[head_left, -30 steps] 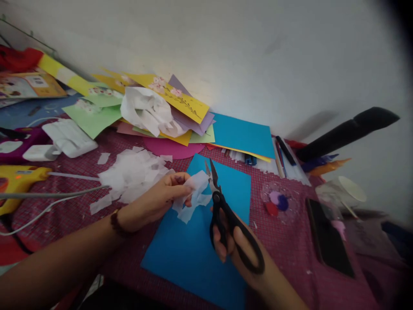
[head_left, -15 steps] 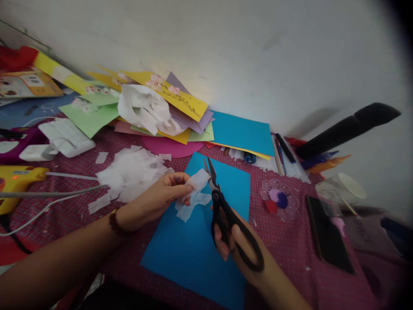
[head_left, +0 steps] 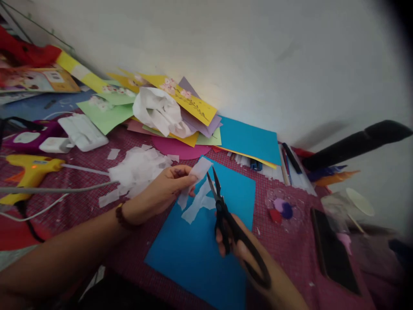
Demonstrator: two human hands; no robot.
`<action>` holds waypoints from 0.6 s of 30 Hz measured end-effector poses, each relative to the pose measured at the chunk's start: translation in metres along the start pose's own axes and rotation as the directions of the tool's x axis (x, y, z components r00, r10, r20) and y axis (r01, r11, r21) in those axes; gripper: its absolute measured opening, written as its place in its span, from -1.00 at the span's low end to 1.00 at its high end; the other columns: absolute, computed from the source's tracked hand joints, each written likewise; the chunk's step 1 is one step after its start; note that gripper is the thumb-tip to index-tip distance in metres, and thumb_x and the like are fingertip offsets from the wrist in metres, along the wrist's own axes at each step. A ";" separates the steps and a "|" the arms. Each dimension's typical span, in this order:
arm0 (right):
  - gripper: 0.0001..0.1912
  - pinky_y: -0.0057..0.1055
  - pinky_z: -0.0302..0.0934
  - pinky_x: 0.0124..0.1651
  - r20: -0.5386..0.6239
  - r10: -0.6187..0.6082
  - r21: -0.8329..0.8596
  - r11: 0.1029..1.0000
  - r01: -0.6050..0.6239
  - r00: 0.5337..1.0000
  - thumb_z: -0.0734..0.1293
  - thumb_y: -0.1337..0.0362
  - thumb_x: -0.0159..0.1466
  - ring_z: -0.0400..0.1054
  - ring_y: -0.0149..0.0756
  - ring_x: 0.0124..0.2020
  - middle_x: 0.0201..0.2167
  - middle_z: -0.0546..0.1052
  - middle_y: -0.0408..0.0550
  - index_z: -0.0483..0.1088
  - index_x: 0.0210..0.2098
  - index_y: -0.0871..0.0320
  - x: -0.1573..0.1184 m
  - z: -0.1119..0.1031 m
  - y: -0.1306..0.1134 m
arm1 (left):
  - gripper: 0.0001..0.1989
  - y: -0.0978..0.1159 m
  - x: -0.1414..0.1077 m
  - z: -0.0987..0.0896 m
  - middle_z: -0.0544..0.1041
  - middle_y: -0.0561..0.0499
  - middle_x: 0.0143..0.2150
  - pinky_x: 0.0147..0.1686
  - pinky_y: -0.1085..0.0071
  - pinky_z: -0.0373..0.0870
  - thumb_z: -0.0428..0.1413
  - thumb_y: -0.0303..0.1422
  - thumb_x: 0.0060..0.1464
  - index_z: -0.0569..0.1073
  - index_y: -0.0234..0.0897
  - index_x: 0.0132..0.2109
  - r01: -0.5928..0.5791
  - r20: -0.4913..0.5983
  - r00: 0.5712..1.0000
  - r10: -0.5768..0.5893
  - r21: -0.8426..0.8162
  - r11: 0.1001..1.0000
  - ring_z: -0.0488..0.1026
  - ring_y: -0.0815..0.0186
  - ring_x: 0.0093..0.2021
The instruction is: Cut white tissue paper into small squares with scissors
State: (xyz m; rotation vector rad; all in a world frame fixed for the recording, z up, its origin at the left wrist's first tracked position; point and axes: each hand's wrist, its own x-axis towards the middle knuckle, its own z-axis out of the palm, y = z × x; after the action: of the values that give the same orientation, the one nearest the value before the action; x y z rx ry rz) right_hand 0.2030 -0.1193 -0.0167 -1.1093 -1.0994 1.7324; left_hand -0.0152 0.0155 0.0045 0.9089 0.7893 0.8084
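My left hand (head_left: 176, 181) pinches a strip of thin white paper (head_left: 200, 168) above a blue sheet (head_left: 200, 254). Other white strips (head_left: 196, 204) lie on that sheet, just right of my left fingers. My right hand (head_left: 240, 245) holds black-handled scissors (head_left: 226, 211) by the loops. The blades are slightly apart, their tips close to the right edge of the held strip. A heap of small white paper pieces (head_left: 138, 168) rests on the cloth behind my left forearm.
A yellow glue gun (head_left: 34, 170) with cables lies at left. Coloured cards (head_left: 190, 103) and crumpled white paper (head_left: 158, 110) are piled at the wall. At right are a plastic dish (head_left: 284, 209), a phone (head_left: 335, 249), a cup (head_left: 359, 202) and a black rod-like object (head_left: 358, 144).
The view has shifted, so most things appear further right. The held strip now points up and right, apart from the strips on the blue sheet. The scissors' tips are a little further apart.
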 end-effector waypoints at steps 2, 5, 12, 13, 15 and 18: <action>-0.41 -0.30 0.20 -0.26 0.037 0.007 -0.065 0.998 -0.004 0.999 0.33 -0.14 0.25 0.31 -0.25 -0.32 -0.22 0.43 -0.02 0.29 0.16 0.01 0.001 -0.001 -0.001 | -0.77 0.003 0.001 -0.002 0.46 0.11 -0.52 -0.51 0.53 0.27 0.28 -0.28 -0.01 0.42 -0.32 -0.37 -0.026 -0.029 0.999 0.027 0.022 0.999 0.37 0.46 -0.53; -0.38 -0.28 0.22 -0.27 0.054 0.043 -0.132 0.991 -0.035 0.998 0.34 -0.15 0.23 0.30 -0.23 -0.32 -0.22 0.43 0.00 0.27 0.17 0.02 0.004 0.002 -0.007 | -0.77 0.009 -0.003 -0.009 0.45 0.10 -0.52 -0.57 0.53 0.21 0.26 -0.25 0.03 0.40 -0.30 -0.37 0.013 -0.021 1.000 -0.011 0.084 0.996 0.36 0.46 -0.55; -0.36 -0.35 0.17 -0.37 0.146 0.069 -0.227 0.973 -0.035 0.987 0.40 -0.10 0.20 0.23 -0.32 -0.40 -0.31 0.37 -0.06 0.26 0.15 0.04 0.025 0.018 -0.023 | -0.78 0.024 -0.026 -0.037 0.38 0.13 -0.60 -0.63 0.55 0.11 0.20 -0.27 0.06 0.36 -0.27 -0.42 0.077 0.049 0.995 -0.088 0.188 0.979 0.27 0.49 -0.65; -0.39 -0.36 0.16 -0.38 0.147 0.078 -0.231 0.972 -0.042 0.986 0.40 -0.08 0.20 0.22 -0.32 -0.41 -0.33 0.36 -0.07 0.27 0.14 0.04 0.030 0.022 -0.025 | -0.78 0.027 -0.030 -0.041 0.37 0.14 -0.61 -0.66 0.55 0.07 0.20 -0.27 0.05 0.35 -0.27 -0.42 0.087 0.027 0.995 -0.094 0.189 0.978 0.25 0.50 -0.66; -0.44 -0.36 0.15 -0.40 0.143 0.100 -0.244 0.968 -0.063 0.985 0.41 -0.03 0.21 0.21 -0.32 -0.43 -0.36 0.36 -0.09 0.29 0.12 0.04 0.038 0.031 -0.030 | -0.78 0.031 -0.036 -0.049 0.37 0.14 -0.62 -0.68 0.56 0.07 0.20 -0.28 0.04 0.34 -0.27 -0.43 0.086 -0.003 0.996 -0.087 0.186 0.979 0.24 0.50 -0.67; -0.47 -0.33 0.20 -0.36 0.137 0.130 -0.315 0.946 -0.081 0.982 0.44 0.06 0.19 0.25 -0.28 -0.39 -0.34 0.38 -0.07 0.33 0.10 0.04 0.050 0.047 -0.039 | -0.78 0.036 -0.043 -0.061 0.38 0.14 -0.61 -0.64 0.57 0.13 0.20 -0.32 0.02 0.33 -0.28 -0.46 0.047 -0.026 0.999 -0.043 0.179 0.983 0.26 0.51 -0.65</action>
State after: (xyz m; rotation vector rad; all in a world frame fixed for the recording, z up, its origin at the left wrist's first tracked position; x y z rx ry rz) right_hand 0.1500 -0.0730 0.0187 -1.2565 -1.4703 1.7962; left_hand -0.0962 0.0145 0.0222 1.0401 0.9094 0.7164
